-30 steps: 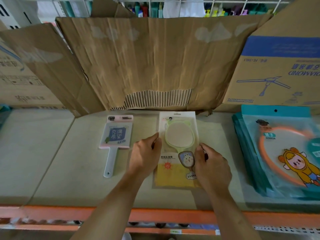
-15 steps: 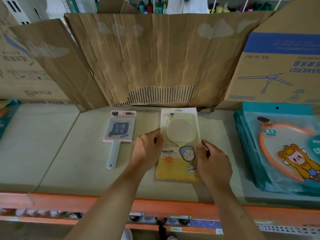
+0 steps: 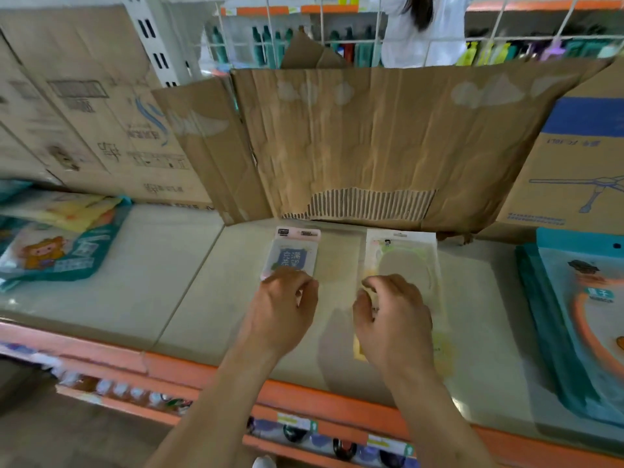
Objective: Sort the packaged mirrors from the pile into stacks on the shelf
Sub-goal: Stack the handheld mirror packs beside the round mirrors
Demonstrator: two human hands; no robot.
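A packaged hand mirror with a green frame and yellow card (image 3: pixel 407 260) lies flat on the shelf (image 3: pixel 162 285), partly under my right hand (image 3: pixel 393 320). To its left lies a pink-framed mirror with a blue label (image 3: pixel 294 253); my left hand (image 3: pixel 283 309) hovers over its lower part and hides the handle. Both hands have loosely curled fingers and hold nothing. A pile of teal and yellow mirror packages (image 3: pixel 57 244) lies at the far left. A neat stack of teal cartoon mirror packages (image 3: pixel 574 298) sits at the far right.
A creased cardboard sheet (image 3: pixel 388 136) and printed cartons (image 3: pixel 580 157) stand along the back of the shelf. The shelf's orange front rail (image 3: pixel 304 393) runs below my wrists. Behind a wire grid, a person in white (image 3: pixel 415 28) stands by bottles.
Both hands have let go of the green-framed mirror package and drawn back toward me. My view has swung left and up, bringing the left pile into sight.
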